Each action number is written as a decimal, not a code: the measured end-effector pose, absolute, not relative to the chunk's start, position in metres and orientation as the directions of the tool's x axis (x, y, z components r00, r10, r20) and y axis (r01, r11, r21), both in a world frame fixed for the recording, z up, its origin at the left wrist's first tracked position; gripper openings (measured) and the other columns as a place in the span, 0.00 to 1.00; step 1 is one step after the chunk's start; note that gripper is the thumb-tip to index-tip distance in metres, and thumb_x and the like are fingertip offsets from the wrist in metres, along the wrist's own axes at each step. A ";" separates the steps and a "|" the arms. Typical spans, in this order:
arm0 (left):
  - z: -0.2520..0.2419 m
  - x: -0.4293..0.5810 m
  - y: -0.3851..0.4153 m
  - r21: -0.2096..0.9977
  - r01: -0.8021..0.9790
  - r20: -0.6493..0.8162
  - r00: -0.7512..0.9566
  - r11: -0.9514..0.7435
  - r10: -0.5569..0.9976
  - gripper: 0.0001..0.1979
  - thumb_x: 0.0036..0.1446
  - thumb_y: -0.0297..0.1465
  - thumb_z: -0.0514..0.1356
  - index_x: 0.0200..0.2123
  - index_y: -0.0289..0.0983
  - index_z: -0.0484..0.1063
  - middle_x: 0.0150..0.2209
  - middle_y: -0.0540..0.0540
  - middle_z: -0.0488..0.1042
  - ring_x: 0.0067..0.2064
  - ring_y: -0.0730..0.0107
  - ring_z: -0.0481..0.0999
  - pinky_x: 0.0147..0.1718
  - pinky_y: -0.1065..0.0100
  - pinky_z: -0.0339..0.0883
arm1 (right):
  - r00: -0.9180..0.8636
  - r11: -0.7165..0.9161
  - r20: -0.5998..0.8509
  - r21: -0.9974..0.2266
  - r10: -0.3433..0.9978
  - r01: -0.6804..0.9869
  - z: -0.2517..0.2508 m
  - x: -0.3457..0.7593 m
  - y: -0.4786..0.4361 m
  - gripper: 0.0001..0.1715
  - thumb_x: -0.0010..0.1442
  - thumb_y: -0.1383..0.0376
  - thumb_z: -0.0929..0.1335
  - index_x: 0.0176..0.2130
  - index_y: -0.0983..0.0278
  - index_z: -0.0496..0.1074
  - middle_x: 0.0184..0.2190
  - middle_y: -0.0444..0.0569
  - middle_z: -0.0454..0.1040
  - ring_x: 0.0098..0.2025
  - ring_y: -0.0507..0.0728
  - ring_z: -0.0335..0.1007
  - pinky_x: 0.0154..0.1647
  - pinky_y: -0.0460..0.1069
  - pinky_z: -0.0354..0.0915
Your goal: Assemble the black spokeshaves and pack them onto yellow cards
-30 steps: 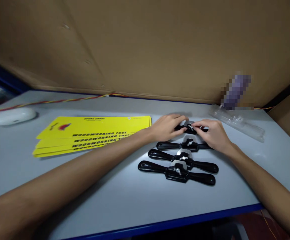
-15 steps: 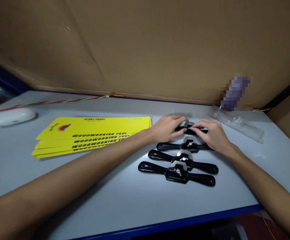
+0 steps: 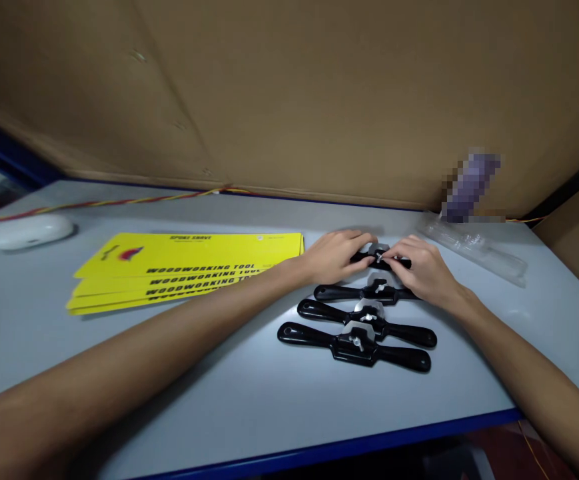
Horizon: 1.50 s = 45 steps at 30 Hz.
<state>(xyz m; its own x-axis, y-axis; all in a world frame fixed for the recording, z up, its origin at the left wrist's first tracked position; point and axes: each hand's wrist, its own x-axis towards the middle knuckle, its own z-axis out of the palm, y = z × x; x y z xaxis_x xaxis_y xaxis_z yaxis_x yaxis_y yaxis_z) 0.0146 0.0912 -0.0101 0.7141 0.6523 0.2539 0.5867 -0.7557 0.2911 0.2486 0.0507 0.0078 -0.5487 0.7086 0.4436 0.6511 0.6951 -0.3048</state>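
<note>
The farthest black spokeshave (image 3: 394, 263) lies on the table between my two hands. My left hand (image 3: 336, 257) grips its left handle and blade area, thumb on the near side and fingers over the far side. With thumb and forefinger, my right hand (image 3: 422, 267) pinches the small silver wing screw (image 3: 380, 257) at its middle. Closer to me, three more black spokeshaves lie in a row: one (image 3: 342, 293) partly under my right hand, a middle one (image 3: 319, 311), and the nearest (image 3: 404, 358). Each carries a silver blade and a wing screw.
Several yellow printed cards (image 3: 189, 257) lie fanned out at left, under my left forearm. A white rounded case (image 3: 29, 231) sits farther left. Clear plastic packaging (image 3: 479, 250) lies at the back right. A twisted cable (image 3: 134, 201) runs along the cardboard wall (image 3: 289, 100).
My right-hand fingers have shifted slightly around the wing screw, which shows more plainly now. My left hand stays in place on the spokeshave.
</note>
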 end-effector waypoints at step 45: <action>-0.003 0.018 0.088 0.303 0.596 0.219 0.716 -0.744 0.663 0.27 0.69 0.43 0.47 0.60 0.33 0.70 0.43 0.37 0.77 0.44 0.54 0.75 0.39 0.58 0.67 | -0.543 0.625 0.327 -0.252 0.773 0.739 0.014 0.242 0.047 0.09 0.70 0.64 0.68 0.37 0.62 0.75 0.35 0.48 0.73 0.33 0.56 0.68 0.39 0.53 0.63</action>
